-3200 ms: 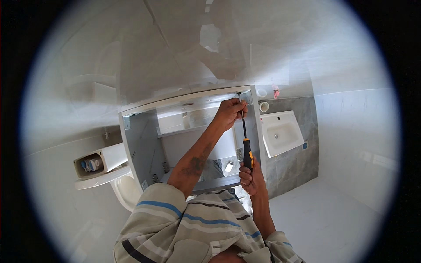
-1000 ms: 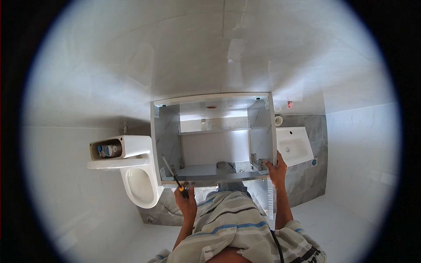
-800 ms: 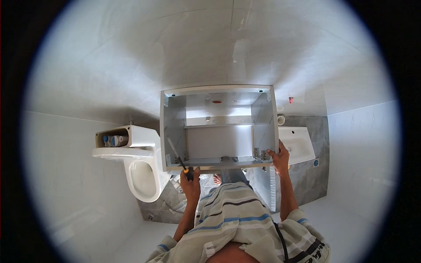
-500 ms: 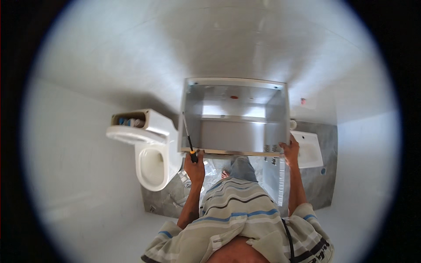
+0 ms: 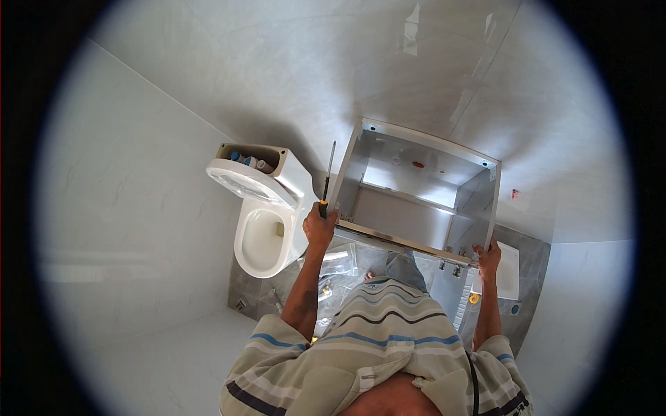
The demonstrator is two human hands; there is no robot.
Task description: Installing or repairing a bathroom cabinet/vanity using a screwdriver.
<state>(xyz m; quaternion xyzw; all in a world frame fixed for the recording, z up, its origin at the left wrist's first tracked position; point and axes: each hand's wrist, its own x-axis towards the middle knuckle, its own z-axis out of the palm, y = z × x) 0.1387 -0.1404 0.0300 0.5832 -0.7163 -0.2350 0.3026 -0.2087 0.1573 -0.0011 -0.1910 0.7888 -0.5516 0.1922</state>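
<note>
An open-fronted, box-like cabinet (image 5: 388,238) with grey sides is in front of me, its far side near the tiled wall. My left hand (image 5: 320,227) is closed round a screwdriver (image 5: 324,205) with a black and yellow handle, its long shaft pointing away from me beside the cabinet's left side. That hand is also against the cabinet's near left corner. At the near right corner, my right hand (image 5: 489,259) grips the cabinet's edge. Metal hinges (image 5: 452,267) show on the near right side, by a hanging door panel (image 5: 444,291).
To the left stands a white toilet (image 5: 260,243); its tank is open, with bottles inside and the lid tilted across it. A white basin (image 5: 508,270) lies on the grey tiled floor (image 5: 531,277) at right. Plastic wrapping (image 5: 340,260) is near my feet.
The view has turned, so the cabinet appears slanted and further right. The screwdriver now stands out beside the cabinet's left side instead of across its edge. Both hands keep their hold.
</note>
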